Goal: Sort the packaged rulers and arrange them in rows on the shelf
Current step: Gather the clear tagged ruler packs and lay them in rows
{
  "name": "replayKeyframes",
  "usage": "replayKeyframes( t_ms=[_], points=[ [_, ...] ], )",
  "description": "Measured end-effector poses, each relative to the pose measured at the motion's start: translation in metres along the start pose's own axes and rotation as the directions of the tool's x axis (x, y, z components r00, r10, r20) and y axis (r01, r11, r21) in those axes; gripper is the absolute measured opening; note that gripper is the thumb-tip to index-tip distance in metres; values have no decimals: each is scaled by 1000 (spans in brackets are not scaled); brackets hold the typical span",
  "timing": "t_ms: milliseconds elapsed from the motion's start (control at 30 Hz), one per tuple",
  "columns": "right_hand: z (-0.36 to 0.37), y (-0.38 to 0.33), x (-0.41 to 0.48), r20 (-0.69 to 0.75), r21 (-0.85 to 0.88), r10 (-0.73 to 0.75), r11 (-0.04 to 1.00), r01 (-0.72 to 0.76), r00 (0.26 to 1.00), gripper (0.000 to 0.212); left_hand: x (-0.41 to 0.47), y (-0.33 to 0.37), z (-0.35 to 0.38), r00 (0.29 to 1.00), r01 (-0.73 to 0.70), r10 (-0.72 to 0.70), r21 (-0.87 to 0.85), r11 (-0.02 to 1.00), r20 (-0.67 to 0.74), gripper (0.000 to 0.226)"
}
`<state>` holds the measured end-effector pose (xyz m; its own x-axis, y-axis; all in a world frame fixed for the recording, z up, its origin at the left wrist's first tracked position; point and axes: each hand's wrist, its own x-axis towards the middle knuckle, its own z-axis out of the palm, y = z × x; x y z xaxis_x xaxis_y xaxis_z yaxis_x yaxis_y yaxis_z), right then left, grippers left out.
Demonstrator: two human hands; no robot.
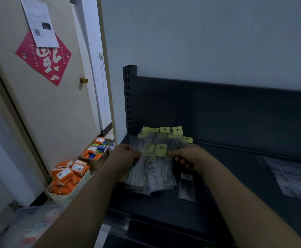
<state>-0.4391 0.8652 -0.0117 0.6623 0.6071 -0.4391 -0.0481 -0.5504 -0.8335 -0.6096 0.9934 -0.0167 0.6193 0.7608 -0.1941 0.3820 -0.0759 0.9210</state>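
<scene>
The fanned bundle of packaged rulers [152, 158] was held over the left end of the dark shelf [226, 176], the left hand [126, 154] gripping its left edge and the right hand [187, 156] pinching its right. One loose packet [187, 187] lay just beside it, and another group [294, 178] well apart to the right. The slick sleeves looked likely to slide and spill out of the fan if either grip loosened.
</scene>
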Motion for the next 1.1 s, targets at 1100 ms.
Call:
replayKeyframes(
  t_ms=[1100],
  points=[
    [20,17,-40,274,-538,-554,589,603,786,38,-24,-5,-18,986,-7,-48,-329,944,-157,30]
  ],
)
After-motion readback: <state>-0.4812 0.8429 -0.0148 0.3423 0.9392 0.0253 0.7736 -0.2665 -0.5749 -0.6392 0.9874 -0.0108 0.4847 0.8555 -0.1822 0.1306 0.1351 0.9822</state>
